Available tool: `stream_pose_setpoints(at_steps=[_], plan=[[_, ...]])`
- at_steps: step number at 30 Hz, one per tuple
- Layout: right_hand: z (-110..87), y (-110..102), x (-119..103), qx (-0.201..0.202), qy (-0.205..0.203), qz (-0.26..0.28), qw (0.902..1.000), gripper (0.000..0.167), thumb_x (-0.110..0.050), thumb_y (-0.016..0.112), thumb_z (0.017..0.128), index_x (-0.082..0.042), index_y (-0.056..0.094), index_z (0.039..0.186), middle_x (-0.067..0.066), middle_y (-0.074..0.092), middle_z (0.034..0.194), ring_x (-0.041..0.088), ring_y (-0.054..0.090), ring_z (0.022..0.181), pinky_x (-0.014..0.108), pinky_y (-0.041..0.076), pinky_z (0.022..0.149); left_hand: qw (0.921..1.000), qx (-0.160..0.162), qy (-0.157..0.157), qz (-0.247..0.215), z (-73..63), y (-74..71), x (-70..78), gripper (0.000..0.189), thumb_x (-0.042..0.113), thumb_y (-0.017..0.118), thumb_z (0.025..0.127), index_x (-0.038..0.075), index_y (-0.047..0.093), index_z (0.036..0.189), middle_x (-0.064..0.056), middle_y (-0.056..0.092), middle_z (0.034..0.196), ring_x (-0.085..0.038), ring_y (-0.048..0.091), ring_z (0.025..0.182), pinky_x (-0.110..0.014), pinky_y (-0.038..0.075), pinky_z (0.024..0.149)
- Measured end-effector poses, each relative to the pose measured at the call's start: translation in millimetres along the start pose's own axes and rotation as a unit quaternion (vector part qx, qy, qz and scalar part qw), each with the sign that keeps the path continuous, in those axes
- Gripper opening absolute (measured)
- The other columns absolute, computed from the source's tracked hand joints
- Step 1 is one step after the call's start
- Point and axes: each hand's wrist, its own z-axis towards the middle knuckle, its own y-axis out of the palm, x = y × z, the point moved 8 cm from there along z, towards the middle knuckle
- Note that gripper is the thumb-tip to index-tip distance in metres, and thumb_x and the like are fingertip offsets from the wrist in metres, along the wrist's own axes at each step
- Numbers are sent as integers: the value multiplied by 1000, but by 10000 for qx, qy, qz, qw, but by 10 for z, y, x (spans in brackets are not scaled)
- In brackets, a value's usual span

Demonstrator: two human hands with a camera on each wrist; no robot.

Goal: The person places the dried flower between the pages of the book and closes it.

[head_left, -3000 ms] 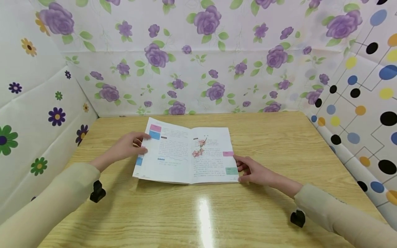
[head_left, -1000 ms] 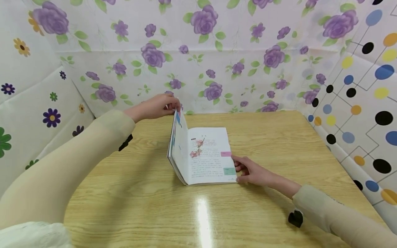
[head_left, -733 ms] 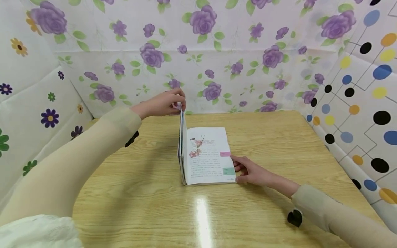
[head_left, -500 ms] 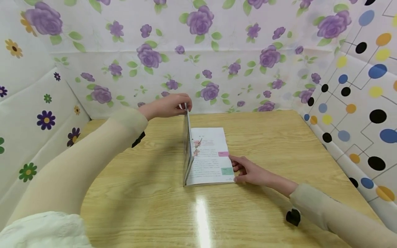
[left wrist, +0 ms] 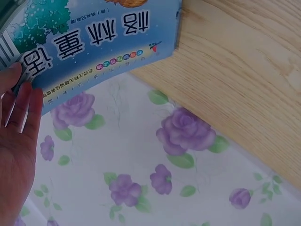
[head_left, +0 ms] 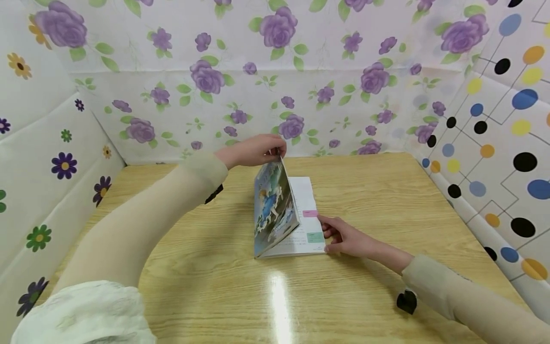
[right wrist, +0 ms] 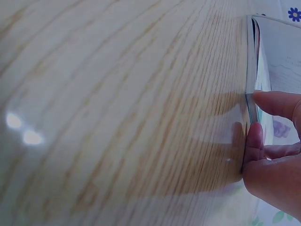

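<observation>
A paperback book (head_left: 271,205) stands half folded on the wooden table, its illustrated cover side tilted up and leaning right over the open page (head_left: 315,241). My left hand (head_left: 265,148) pinches the top outer corner of that raised half. In the left wrist view, the blue cover (left wrist: 108,40) shows large Chinese characters, with the left fingers (left wrist: 23,108) at its edge. My right hand (head_left: 353,239) holds the lower right edge of the flat half, close to a pink and a green label. The right wrist view shows its thumb and fingertips at the book's edge (right wrist: 250,61).
The wooden table (head_left: 206,296) reflects a bright light streak near its front. A purple-flowered cloth (head_left: 240,81) hangs behind, a daisy-patterned sheet (head_left: 30,157) covers the left, and a dotted sheet (head_left: 502,143) covers the right. Black wrist devices (head_left: 406,302) sit under the sleeves.
My left hand has lifted the book's left half and swung it rightward past upright, so the cover picture now faces out over the right page. My right hand has stayed at the right edge.
</observation>
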Motion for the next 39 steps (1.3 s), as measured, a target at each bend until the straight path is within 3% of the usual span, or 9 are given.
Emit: stream_pose_setpoints(at_steps=[12,21,32,39], plan=[[21,29,-20,-53,-78,64,9999,85,-4,70,89,4,18,156,20,42,126,23,42,106,19,42,78,9991,-79,402,124,245,244,85,13,-1,51,99,2,62,105,-13,60,101,-24,47,82,-34,41,79],[5,16,-14,34,-199,28,9998,83,-2,69,89,3,20,156,20,45,130,18,48,105,20,48,82,9980,-69,568,273,474,515,125,22,-3,50,97,5,68,106,-14,61,105,-27,53,93,-38,45,88],[41,26,15,95,-222,-53,9997,78,-1,71,85,0,31,152,16,55,120,16,53,99,18,49,81,9992,-77,357,139,584,787,112,23,-5,50,97,7,69,105,-14,61,108,-28,51,99,-40,40,97],[23,28,-10,152,-220,94,9996,78,1,70,85,4,29,151,21,53,122,17,52,101,18,50,81,9997,-99,207,23,645,927,66,19,-1,54,97,6,69,105,-13,61,109,-26,54,101,-38,44,97]])
